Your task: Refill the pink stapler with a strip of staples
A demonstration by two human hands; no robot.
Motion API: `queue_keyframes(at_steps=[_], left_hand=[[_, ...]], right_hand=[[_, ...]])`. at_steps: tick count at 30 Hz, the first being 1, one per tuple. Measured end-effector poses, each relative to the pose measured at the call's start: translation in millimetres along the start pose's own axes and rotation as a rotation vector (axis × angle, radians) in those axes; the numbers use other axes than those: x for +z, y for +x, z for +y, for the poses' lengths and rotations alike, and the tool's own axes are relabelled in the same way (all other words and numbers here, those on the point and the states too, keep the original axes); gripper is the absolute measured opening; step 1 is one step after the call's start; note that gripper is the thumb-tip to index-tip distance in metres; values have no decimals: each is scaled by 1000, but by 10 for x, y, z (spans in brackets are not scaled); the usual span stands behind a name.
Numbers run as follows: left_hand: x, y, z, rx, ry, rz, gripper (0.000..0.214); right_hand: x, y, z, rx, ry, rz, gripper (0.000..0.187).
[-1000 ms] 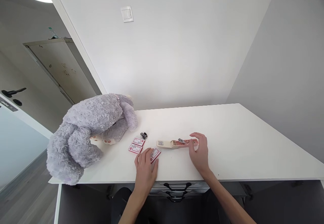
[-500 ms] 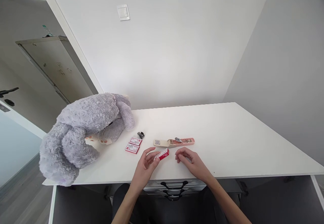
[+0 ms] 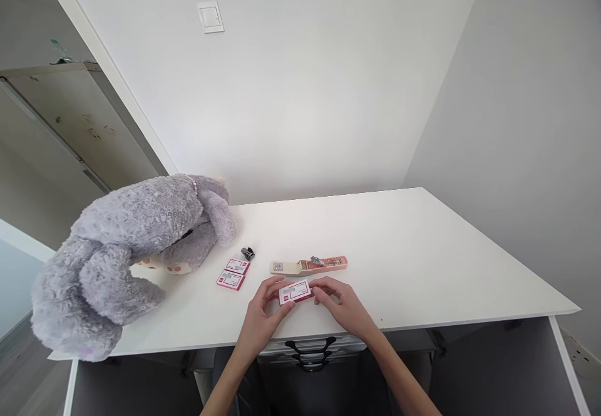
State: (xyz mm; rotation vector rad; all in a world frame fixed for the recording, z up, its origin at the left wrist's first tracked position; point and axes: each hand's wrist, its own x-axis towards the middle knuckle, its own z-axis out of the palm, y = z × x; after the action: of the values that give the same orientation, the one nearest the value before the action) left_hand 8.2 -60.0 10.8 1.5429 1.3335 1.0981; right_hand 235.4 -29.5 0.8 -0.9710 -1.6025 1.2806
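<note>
White bench (image 3: 422, 259) all the way across, with a couple of black drawer handles (image 3: 307, 347) tucked under the near edge, right between the forearms.

Just past that edge, a small red-and-white box (image 3: 295, 292) is being held by both hands, label side up, low over the bench and close to its front. The left hand (image 3: 260, 319) is closed on the box's left end, thumb on top and fingers (image 3: 272, 288) curled round the far side. The right hand (image 3: 345, 306) is pinched on the right end, fingers (image 3: 323, 286) bent in tight against it. Whether the box is touching the bench can't really be told from this angle.

Right behind the box, a beige stapler (image 3: 307, 265) is laid out flat and opened up, its pinkish tray exposed on the right half. To the left of that, two more little boxes (image 3: 233, 273) of the same kind are parked side by side, and a small black clip-looking thing (image 3: 247, 253) is set just behind them.

Further left, a big grey plush toy (image 3: 126, 247) is flopped across the bench's corner, partly hanging off the side. At the back, a plain white wall is seen with a light switch (image 3: 210, 17) mounted high up.
</note>
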Motion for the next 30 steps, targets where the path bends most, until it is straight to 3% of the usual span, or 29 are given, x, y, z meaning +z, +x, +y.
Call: queue_keyframes(at_steps=[13,20,30], left_hand=[[-1,-14,33,44,217,32,44],[-6,3,21,89,176,-34,40],[-16,-30,-83,95,166,-2,36]], right_hand=[[40,33,58,70,117,-30,39],[57,36,144,50,157,69,43],[62,34,228,24,144,111,40]])
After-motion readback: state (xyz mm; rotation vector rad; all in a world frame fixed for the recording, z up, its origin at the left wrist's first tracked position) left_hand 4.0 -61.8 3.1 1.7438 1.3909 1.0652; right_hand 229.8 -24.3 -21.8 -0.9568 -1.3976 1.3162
